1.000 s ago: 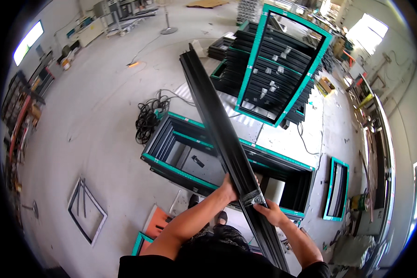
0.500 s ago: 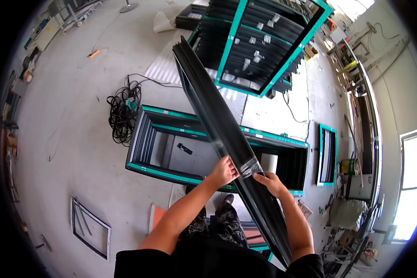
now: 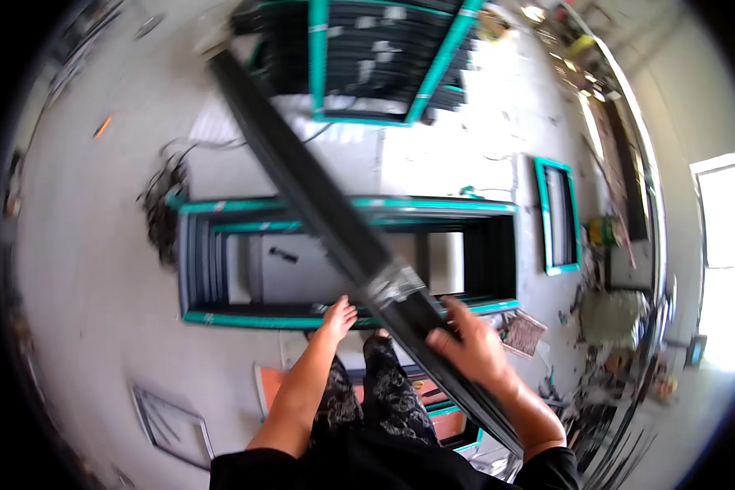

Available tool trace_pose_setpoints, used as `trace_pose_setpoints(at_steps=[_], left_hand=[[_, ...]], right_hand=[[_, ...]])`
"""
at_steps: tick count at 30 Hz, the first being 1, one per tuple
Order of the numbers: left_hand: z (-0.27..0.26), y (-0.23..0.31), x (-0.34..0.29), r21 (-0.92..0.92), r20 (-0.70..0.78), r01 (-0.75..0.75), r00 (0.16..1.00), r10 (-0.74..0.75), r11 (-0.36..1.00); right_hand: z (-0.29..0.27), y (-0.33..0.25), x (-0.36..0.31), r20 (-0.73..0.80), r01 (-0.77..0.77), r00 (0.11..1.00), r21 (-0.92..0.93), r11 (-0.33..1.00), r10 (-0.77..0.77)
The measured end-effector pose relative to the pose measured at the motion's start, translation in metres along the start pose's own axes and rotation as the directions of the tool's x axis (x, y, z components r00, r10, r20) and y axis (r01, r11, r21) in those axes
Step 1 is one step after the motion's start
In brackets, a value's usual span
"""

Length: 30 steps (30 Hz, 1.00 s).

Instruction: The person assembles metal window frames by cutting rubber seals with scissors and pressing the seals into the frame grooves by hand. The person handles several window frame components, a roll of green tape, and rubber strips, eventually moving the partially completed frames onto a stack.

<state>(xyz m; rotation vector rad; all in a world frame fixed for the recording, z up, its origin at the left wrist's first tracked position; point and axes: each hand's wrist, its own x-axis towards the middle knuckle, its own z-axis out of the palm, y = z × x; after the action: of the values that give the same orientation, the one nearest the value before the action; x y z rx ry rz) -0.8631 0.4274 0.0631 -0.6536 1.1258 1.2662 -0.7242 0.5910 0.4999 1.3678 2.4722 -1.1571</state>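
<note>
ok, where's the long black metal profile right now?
Head view, centre: the long black metal profile runs diagonally from upper left to lower right above the teal-edged frame on the floor, right hand gripping it, left hand just off it.

I see a long, dark grey profile bar [image 3: 327, 220], banded with clear tape near my end. It slants diagonally, up and away, above the teal-edged frames.

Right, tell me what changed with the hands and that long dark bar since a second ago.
The left hand has come off the long dark bar and now hangs open beside it. The right hand keeps its grip on the bar, which still slants up and away to the left. The teal-edged frame still lies on the floor below.
</note>
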Motion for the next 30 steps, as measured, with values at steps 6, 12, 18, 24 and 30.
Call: trace_pose_setpoints(at_steps=[6,12,18,24,30], left_hand=[[-0.027,0.039,0.109,0.067,-0.051,-0.235,0.970,0.239,0.970],[0.049,0.050,0.115,0.218,-0.141,-0.295,0.934,0.329,0.930],[0.061,0.089,0.070,0.289,-0.190,-0.421,0.855,0.482,0.860],[0.091,0.120,-0.044,0.350,-0.141,-0.614,0.712,0.688,0.707],[0.100,0.140,-0.199,0.305,-0.017,-0.856,0.433,0.901,0.417]], right_hand=[[0.011,0.029,-0.040,-0.002,0.341,0.934,-0.305,0.889,-0.358],[-0.020,0.033,-0.074,0.126,0.247,0.966,-0.218,0.944,-0.224],[-0.026,0.052,-0.099,0.067,0.320,0.947,-0.158,0.934,-0.313],[-0.058,0.057,-0.168,-0.020,0.317,0.946,-0.161,0.935,-0.324],[-0.094,0.048,-0.213,-0.301,0.431,0.827,-0.204,0.879,-0.475]])
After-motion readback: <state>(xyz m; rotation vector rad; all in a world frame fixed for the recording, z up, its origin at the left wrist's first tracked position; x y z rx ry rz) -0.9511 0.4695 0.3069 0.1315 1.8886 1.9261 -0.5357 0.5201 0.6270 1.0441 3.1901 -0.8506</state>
